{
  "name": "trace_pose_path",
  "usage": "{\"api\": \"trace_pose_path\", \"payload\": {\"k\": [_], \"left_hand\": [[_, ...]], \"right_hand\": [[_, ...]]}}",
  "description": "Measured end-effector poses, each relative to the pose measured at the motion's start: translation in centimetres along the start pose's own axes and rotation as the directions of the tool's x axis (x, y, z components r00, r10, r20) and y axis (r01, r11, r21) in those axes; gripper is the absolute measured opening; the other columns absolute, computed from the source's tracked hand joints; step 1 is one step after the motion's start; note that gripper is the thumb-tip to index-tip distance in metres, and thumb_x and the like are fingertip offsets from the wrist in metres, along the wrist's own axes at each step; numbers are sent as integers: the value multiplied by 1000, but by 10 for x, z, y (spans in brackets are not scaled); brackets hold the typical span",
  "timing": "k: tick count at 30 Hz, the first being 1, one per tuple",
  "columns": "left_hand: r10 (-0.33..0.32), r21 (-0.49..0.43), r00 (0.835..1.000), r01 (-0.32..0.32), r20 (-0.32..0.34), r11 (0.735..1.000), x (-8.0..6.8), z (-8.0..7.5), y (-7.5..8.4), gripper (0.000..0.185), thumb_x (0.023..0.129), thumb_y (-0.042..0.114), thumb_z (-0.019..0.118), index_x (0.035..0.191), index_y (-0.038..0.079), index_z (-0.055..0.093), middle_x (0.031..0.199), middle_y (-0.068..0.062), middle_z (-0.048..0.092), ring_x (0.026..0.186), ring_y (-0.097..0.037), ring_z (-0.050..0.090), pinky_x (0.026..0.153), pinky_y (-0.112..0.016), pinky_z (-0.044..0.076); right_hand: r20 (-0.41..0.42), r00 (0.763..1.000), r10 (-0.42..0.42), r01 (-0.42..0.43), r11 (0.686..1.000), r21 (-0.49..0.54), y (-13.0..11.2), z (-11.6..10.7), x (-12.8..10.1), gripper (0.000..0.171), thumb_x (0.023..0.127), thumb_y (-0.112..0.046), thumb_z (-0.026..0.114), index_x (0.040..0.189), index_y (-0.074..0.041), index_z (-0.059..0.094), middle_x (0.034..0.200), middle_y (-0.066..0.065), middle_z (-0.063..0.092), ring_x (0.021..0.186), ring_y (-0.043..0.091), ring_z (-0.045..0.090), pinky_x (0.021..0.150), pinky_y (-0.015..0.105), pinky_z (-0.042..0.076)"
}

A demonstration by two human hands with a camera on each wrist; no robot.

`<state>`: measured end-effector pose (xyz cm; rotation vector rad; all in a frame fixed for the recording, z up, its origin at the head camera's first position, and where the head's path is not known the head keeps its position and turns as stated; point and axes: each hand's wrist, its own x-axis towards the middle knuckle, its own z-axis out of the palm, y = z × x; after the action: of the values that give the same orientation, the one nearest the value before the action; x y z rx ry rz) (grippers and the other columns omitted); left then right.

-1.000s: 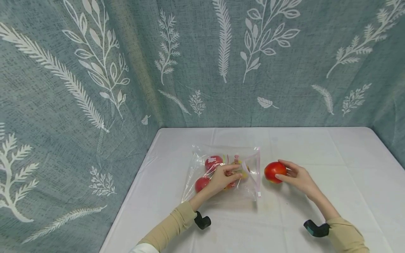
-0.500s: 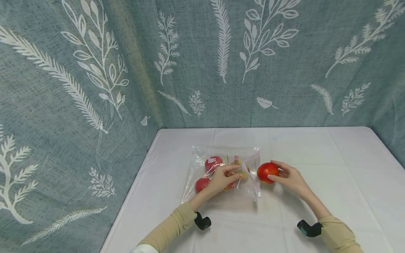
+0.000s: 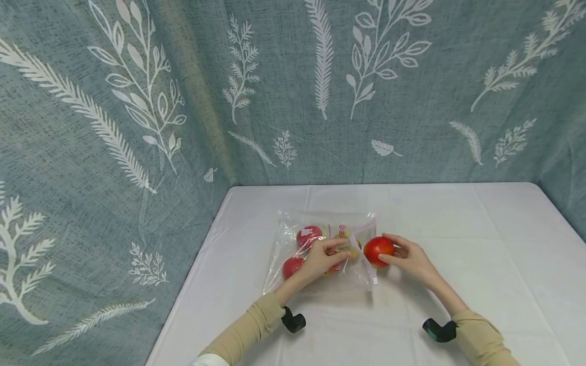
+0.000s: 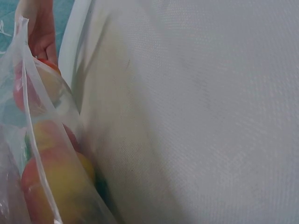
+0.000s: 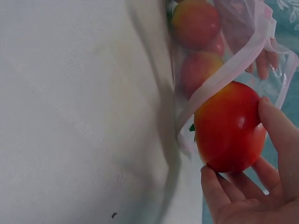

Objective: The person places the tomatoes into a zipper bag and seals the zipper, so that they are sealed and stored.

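One clear bag [image 3: 293,229] holds three fruits; the left hand [image 3: 320,259] pinches its mouth, the right hand [image 3: 409,259] grips a fourth fruit [image 3: 378,250].

Both forearms are stretched forward over the bench [image 3: 458,218], each covered by a tan sleeve to the wrist, where a dark camera mount is strapped. The left hand [image 3: 322,256] is laid palm down on the clear bag [image 3: 293,229], its fingers curled and pinching the film near the bag's mouth. The right hand [image 3: 407,256] is held just right of that mouth, with thumb and fingertips [image 5: 275,123] wrapped round a red apple [image 3: 377,250] pressed against the opening.
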<state>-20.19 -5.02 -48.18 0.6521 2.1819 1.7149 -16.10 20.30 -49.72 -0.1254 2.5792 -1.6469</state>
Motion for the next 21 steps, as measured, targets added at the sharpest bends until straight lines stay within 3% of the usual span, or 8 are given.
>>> {"api": "trace_pose_path", "payload": {"k": [7, 14, 21], "left_hand": [[15, 34, 1000, -14, -18, 999, -1, 0, 1, 38, 84, 8, 70, 121, 1, 64, 68, -23, 58, 52, -5, 49, 50, -13, 40], [22, 28, 1000, -22, 3, 999, -2, -1, 2, 38, 86, 11, 69, 122, 0, 63, 90, -25, 68, 55, -3, 52, 55, -14, 47], [120, 40, 993, -120, 16, 992, -3, -3, -1, 39, 87, 19, 69, 120, 1, 64, 87, -14, 70, 55, 0, 52, 55, -16, 49]], "right_hand": [[21, 1000, -14, 14, 1000, -13, -3, 5, 0, 62, 88, -25, 68, 139, 0, 44, 139, 25, 47, 117, 44, 54, 91, 46, 51], [42, 999, -10, 10, 1000, 11, -4, 11, 0, 61, 87, -24, 69, 138, 0, 44, 137, 25, 49, 116, 43, 55, 90, 43, 52], [56, 998, -17, 16, 999, 30, -3, 14, 1, 61, 87, -22, 69, 138, 1, 45, 136, 26, 49, 115, 43, 56, 90, 42, 52]]}}
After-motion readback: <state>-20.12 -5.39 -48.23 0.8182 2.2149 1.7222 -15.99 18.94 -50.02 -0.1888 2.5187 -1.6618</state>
